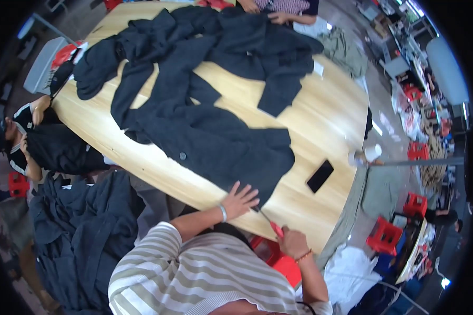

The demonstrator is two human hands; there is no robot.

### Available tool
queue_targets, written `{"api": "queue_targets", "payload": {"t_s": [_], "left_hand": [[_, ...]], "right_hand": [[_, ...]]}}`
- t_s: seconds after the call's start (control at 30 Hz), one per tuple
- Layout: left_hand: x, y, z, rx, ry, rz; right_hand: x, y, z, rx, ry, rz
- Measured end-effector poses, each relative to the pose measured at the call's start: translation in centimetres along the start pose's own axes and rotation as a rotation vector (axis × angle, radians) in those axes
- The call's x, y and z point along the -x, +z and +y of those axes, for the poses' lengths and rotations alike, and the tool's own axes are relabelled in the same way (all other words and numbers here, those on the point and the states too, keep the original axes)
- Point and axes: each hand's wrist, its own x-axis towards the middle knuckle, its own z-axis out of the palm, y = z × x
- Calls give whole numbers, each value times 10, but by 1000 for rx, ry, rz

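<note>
A dark coat [215, 139] lies spread on the wooden table before me, one round button showing on it. My left hand [239, 200] rests flat on its near edge, fingers spread. My right hand [293, 243] is closed round a thin-shafted tool with a red handle [276, 229]. The tool's shaft points up and left, its far end at the coat's edge by my left fingers. Whether the tip touches the cloth I cannot tell.
More dark garments [231, 39] are heaped across the far side of the table [347, 105]. A phone [319, 176] lies to the right. White cups [372, 153] are by the right edge. Dark clothing [84, 236] is piled at lower left. Other people work at the left and far sides.
</note>
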Motion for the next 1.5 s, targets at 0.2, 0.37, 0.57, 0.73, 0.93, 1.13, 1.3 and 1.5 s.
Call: {"api": "queue_targets", "payload": {"t_s": [0.2, 0.37, 0.57, 0.73, 0.93, 1.13, 1.3, 1.5], "left_hand": [[14, -1, 4, 28, -27, -10], [16, -4, 0, -22, -22, -77], [-2, -129, -67, -180, -366, 35], [21, -178, -176, 27, -1012, -78], [31, -130, -186, 37, -854, -10], [-2, -255, -240, -285, -466, 367], [-13, -446, -313, -859, -277, 850], [4, -413, -301, -595, -770, 764]], "right_hand": [[16, 0, -1, 21, 1, -74], [4, -3, -6, 78, 23, -82], [-19, -12, -10, -305, -95, 197], [-44, -10, -19, -222, -152, 176], [-64, -16, -38, -215, -214, 161], [-75, -34, -66, -211, -233, 193], [-88, -47, -99, -217, -265, 212], [-111, -30, -117, -381, -384, 291]]}}
